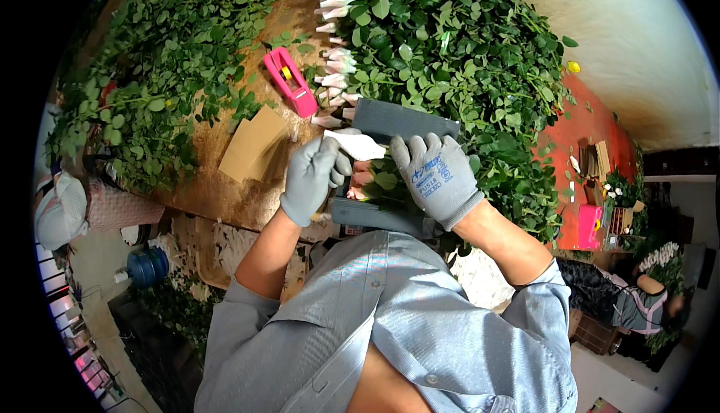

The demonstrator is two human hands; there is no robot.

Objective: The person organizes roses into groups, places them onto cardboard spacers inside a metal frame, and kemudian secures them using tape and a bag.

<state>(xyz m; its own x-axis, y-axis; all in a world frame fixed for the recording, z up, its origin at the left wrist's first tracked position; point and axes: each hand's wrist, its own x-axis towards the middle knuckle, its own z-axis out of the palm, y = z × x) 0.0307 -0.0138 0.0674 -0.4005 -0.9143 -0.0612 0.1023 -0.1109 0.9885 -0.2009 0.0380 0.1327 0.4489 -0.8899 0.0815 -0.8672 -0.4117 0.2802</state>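
Note:
My left hand (311, 177), in a grey glove, has its fingers closed at the left end of a white tapered sleeve (356, 144). Whether a flower bud sits inside the sleeve is hidden. Close to the sleeve's right end, my right hand (439, 177), gloved alike, has its fingers curled inward; what they hold, if anything, is out of sight. Beneath the hands, pink blooms (361, 180) and green leaves lie between a dark grey upper panel (405, 120) and a dark grey lower panel (382, 216).
White-sleeved buds (335, 64) line a big leafy pile (450, 45) beyond my hands. A pink tape dispenser (291, 83) and brown cardboard (255, 145) lie on the worn table (214, 158). More foliage (165, 53) covers the far left. Another person (641, 304) is at the right.

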